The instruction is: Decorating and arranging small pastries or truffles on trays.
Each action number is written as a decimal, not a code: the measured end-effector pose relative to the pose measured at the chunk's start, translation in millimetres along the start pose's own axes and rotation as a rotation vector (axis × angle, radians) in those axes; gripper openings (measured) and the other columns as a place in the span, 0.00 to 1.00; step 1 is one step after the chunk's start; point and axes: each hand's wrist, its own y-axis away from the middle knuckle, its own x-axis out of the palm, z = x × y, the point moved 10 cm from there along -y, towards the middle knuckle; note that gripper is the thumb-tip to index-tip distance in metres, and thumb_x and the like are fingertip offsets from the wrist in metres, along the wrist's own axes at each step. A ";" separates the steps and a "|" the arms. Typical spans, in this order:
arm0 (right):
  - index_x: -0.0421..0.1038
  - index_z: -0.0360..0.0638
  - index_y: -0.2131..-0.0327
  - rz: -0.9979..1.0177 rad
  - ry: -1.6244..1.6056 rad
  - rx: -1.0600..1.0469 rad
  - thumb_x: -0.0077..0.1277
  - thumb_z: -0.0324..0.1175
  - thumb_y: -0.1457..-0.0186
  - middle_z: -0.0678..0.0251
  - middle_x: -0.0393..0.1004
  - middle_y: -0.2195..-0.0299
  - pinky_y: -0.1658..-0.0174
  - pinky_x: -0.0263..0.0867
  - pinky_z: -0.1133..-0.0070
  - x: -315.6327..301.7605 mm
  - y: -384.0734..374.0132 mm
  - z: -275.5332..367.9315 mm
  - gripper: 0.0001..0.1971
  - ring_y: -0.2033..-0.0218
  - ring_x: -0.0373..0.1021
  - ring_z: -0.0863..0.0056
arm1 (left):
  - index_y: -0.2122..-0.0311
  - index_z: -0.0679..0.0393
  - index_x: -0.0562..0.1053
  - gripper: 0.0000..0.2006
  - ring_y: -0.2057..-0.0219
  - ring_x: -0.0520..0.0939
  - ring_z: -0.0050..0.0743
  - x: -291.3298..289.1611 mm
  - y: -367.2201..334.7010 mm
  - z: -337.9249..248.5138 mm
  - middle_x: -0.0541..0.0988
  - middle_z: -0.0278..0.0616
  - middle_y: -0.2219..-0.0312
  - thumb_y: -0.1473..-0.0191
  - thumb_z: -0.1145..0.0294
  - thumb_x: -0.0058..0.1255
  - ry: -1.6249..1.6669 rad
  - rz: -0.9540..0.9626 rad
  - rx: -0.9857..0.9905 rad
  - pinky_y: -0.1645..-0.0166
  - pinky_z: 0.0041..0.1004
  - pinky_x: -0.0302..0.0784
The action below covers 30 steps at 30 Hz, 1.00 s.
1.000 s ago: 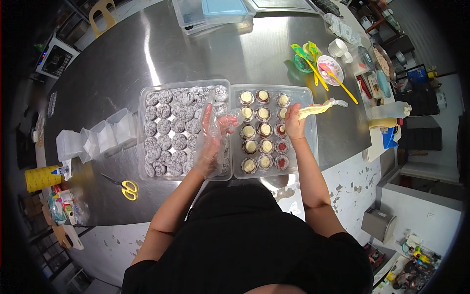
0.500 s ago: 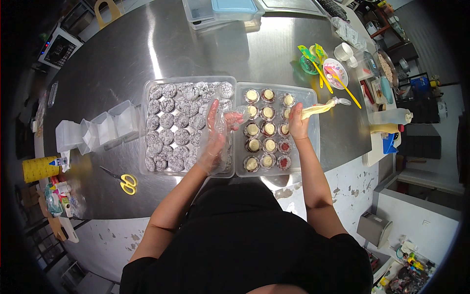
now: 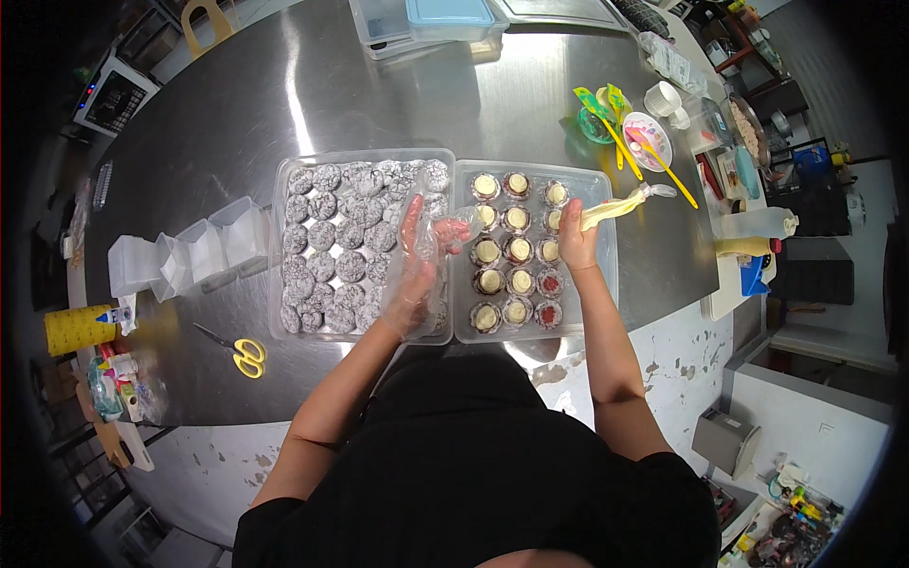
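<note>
My right hand [image 3: 579,237] is closed around a piping bag [image 3: 615,208] of pale cream; the bag's twisted clear end sticks out to the right. Beneath it lies a clear plastic tray [image 3: 607,284] with rows of small red cupcakes in clear cups. Most carry a round of cream, such as this cupcake [image 3: 518,250]; two at the near right, including a bare cupcake [image 3: 549,282], show red tops. The bag's tip is hidden by my hand. My left hand [image 3: 417,270], in a loose clear plastic glove, hovers with fingers apart over a tray of powdered crinkle cookies [image 3: 322,235].
Scissors with yellow handles [image 3: 248,358] lie at the near left, below several white-lined clear boxes [image 3: 196,248]. At the right are a bowl [image 3: 657,138] and yellow-handled spatulas [image 3: 620,142]. Blue-lidded containers [image 3: 450,13] stand at the far edge of the steel table [image 3: 208,123].
</note>
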 end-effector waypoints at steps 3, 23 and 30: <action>0.57 0.42 0.84 -0.063 0.057 -0.105 0.36 0.47 0.43 0.75 0.57 0.86 0.76 0.55 0.84 -4.1 -0.2 12.4 0.22 0.84 0.54 0.84 | 0.42 0.50 0.33 0.35 0.58 0.72 0.32 -3.6 0.5 6.6 0.70 0.44 0.58 0.45 0.53 0.38 -0.009 -0.031 -0.049 0.54 0.32 0.65; 0.58 0.40 0.64 -0.144 -0.249 0.127 0.39 0.36 0.43 0.69 0.62 0.86 0.82 0.61 0.85 -35.8 37.3 51.6 0.10 0.88 0.59 0.83 | 0.42 0.51 0.32 0.35 0.57 0.72 0.33 1.6 8.0 -1.8 0.70 0.45 0.58 0.45 0.51 0.36 0.029 0.009 -0.016 0.53 0.33 0.64; 0.54 0.43 0.88 -0.293 -0.177 0.004 0.30 0.52 0.43 0.69 0.56 0.93 0.88 0.51 0.85 -31.7 71.6 26.9 0.27 0.93 0.54 0.82 | 0.41 0.51 0.33 0.44 0.56 0.68 0.36 3.0 12.7 4.9 0.66 0.47 0.56 0.53 0.40 0.41 0.011 0.007 -0.072 0.52 0.35 0.59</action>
